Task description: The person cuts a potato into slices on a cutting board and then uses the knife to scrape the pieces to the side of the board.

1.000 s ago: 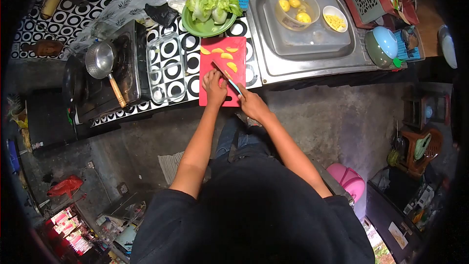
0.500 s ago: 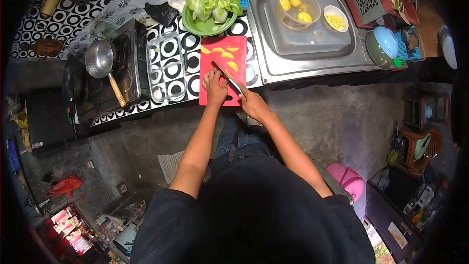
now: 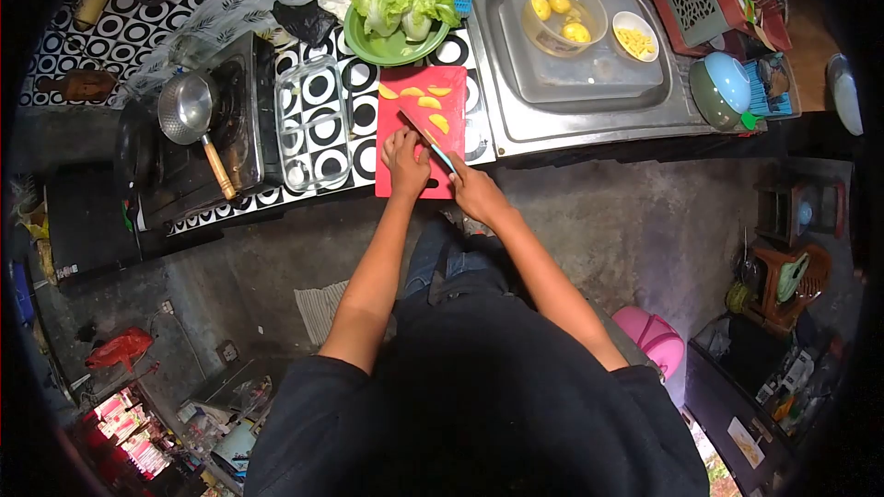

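Note:
My right hand [image 3: 479,195] is closed around the light-blue handle of a kitchen knife [image 3: 438,154]. Its blade slants up and left over the red cutting board [image 3: 399,110]. Left of the blade, my left hand [image 3: 405,164] rests on the board with fingers curled down; whatever lies under them is hidden. Several yellow wedges [image 3: 429,102], like cut potato, are spread over the upper board, and one wedge [image 3: 439,123] lies just beyond the blade.
Behind the board sits a green bowl [image 3: 391,53] of leafy greens [image 3: 405,7]. A clear glass dish [image 3: 313,129] and a stove with a saucepan [image 3: 187,106] are at left. Right, by the sink [image 3: 516,133], stand a tub [image 3: 560,41] of yellow potatoes and a white bowl [image 3: 651,55] of small pieces.
The view has shifted very slightly. Both hands, the knife and the wedges keep nearly the same places on the board.

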